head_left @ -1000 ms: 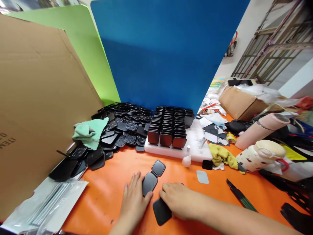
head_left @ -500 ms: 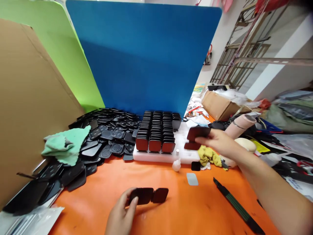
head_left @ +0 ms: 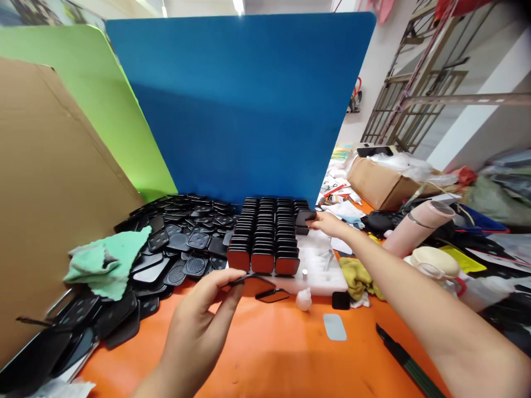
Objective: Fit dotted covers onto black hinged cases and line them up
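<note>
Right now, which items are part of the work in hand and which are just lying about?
In hand:
left hand holding hinged black piece
right hand placing black pad
stacked rows on white block

Lying about:
green cloth
yellow rag
pink roll

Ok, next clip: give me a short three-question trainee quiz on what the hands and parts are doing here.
1. True or false: the left hand rests flat on the orange table.
2. What does the right hand hold at the far end of the rows of black pads?
3. The green cloth lies on: A) the white tray B) the loose pile of black parts.

Key: 1 false, it holds up a hinged black part. 2 a black pad. 3 B.
</note>
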A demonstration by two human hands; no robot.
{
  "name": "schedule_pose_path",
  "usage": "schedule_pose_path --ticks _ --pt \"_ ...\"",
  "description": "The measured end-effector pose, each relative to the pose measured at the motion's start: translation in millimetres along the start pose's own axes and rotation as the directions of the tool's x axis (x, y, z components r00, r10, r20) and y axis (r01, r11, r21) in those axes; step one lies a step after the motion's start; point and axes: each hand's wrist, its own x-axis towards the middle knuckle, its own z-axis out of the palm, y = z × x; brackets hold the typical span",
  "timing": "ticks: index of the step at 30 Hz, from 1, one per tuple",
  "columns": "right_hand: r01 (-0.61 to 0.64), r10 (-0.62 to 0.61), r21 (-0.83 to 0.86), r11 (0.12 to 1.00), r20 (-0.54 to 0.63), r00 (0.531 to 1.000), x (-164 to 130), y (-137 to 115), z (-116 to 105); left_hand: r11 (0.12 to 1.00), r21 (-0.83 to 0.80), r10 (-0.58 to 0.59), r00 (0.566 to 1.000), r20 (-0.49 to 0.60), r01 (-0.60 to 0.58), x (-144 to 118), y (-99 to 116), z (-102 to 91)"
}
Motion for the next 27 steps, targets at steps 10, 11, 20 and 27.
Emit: schedule_pose_path --ticks 10,11,20,27 --pt "0.004 -0.008 -0.047 0.999 -0.089 0.996 -17 -21 -8 0.924 0.107 0.361 0.929 0.08 -0.368 101 33 59.1" --pt "0.011 -0.017 -0.049 0.999 -0.125 0.992 -27 -31 -18 0.904 0.138 0.394 0.914 0.099 -0.405 109 33 68.6" --pt "0.161 -0.147 0.115 0.98 -0.122 0.982 -78 -92 -44 0.877 0.103 0.456 0.881 0.124 -0.468 117 31 109.5" --pt "0.103 -0.084 0.168 0.98 -0.118 0.99 -31 -26 -13 0.968 0.147 0.138 0.921 0.364 -0.203 -18 -46 64.7"
